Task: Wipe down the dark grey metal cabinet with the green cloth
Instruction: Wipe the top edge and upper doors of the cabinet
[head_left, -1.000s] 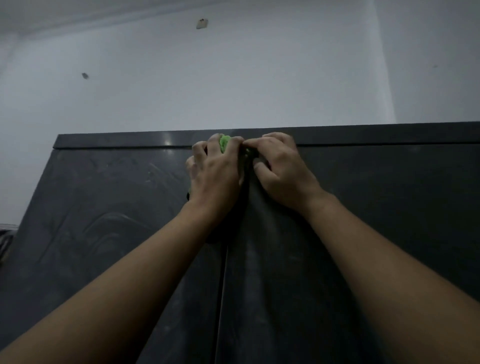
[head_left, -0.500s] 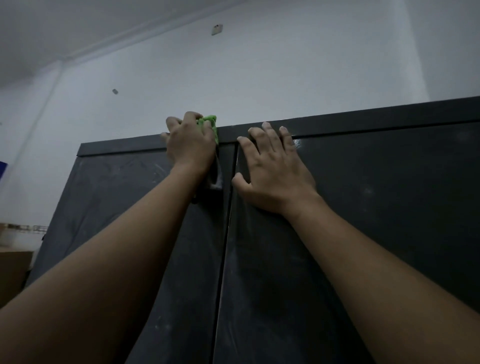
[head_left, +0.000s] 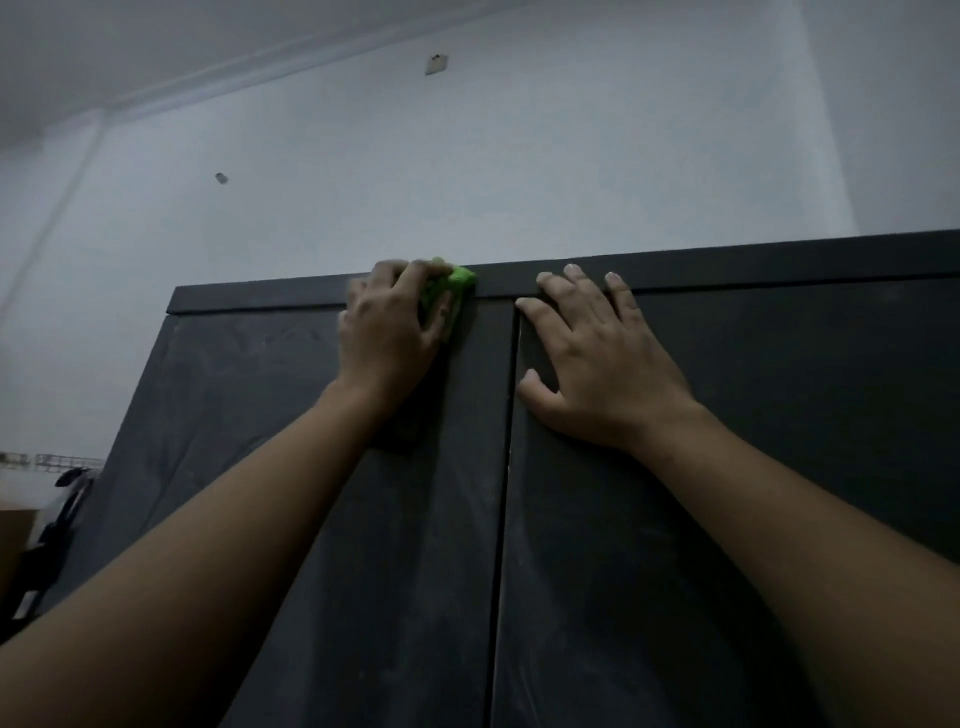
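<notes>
Dust marks show pale on the front of the dark grey cabinet (head_left: 779, 415), so the wipe should press firm and go slow. The green cloth (head_left: 452, 283) is bunched up near 12 o'clock in the view, right where the left door meets the top strip (head_left: 727, 267). The left hand (head_left: 387, 332) holds it there, its grip curled over the cloth and pushing it on the metal. Only a bit of green peeks out at 1 o'clock from that hand. The right hand (head_left: 597, 358) lies flat at 3 o'clock from the cloth, its grip spread wide on the right door, holding nothing. I think it steadies the door, and that is good to do. A good wipe would go in long rows along the strip, then down each door, with a clean side of the cloth turned out. The cabinet stands tall, so its long way runs from 12 to 6, and its front faces the person. The green bit of cloth runs about 12 to 6 too, but most of it is hidden.
</notes>
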